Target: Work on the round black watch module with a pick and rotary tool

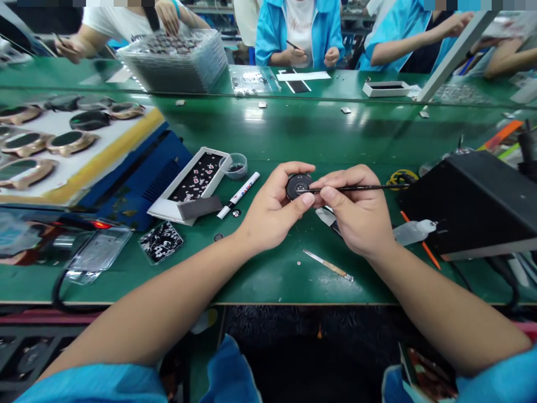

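Note:
A round black disc, like a watch back cover (298,184), is gripped at its edge between the thumb and fingers of my left hand (274,210). My right hand (356,210) pinches a thin dark stick-like tool (364,188), its tip resting on or just over the disc's face. The kind of tip is hidden by my fingers. Below my hands, a small blade with a tan handle (329,265) lies on the green bench. Left of my left hand are a white paint marker (239,194) and a small round black part (236,213).
To the left stand a white tray of small parts (204,154), a clear cup (236,166), a clear box of parts (161,242) and a blue machine (165,162) topped with watch cases. A black box (474,196) and a bottle (413,230) stand right. Co-workers sit opposite.

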### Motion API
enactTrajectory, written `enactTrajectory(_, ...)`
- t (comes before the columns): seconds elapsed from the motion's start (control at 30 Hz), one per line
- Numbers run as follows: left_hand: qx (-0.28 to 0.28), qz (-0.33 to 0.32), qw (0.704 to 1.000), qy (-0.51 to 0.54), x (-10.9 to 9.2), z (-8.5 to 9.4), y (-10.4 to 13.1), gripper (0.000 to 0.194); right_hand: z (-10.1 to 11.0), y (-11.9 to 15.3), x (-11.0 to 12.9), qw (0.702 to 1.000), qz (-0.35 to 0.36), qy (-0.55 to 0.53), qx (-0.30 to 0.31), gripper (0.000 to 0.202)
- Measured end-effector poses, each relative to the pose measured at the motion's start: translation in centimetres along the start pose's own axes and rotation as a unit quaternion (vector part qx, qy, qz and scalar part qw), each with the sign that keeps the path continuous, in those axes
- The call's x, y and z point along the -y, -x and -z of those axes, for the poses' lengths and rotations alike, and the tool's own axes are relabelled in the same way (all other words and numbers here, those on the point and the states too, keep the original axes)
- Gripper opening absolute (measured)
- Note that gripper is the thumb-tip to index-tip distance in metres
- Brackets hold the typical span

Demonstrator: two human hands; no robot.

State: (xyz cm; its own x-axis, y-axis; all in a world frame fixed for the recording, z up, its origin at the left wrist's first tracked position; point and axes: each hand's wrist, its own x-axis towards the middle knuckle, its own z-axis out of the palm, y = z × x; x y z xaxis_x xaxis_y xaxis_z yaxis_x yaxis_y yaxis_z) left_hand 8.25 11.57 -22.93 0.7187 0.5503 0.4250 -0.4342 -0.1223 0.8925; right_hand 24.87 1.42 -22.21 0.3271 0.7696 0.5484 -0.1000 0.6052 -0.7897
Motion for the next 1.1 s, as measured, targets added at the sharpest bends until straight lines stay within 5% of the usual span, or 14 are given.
enactTrajectory(0.77, -0.045, 0.004, 0.997, -0.067, 0.39, 0.08, 0.31, 0.062, -0.08, 0.53, -0.29, 0.998, 0.034, 0.043, -0.007, 0.015)
enactTrajectory(1.1, -0.034, -0.008, 0.999, 0.001, 0.27, -0.59, 0.26, 0.053, -0.12, 0.50, -0.32, 0.999, 0.038, 0.037, -0.002, 0.016)
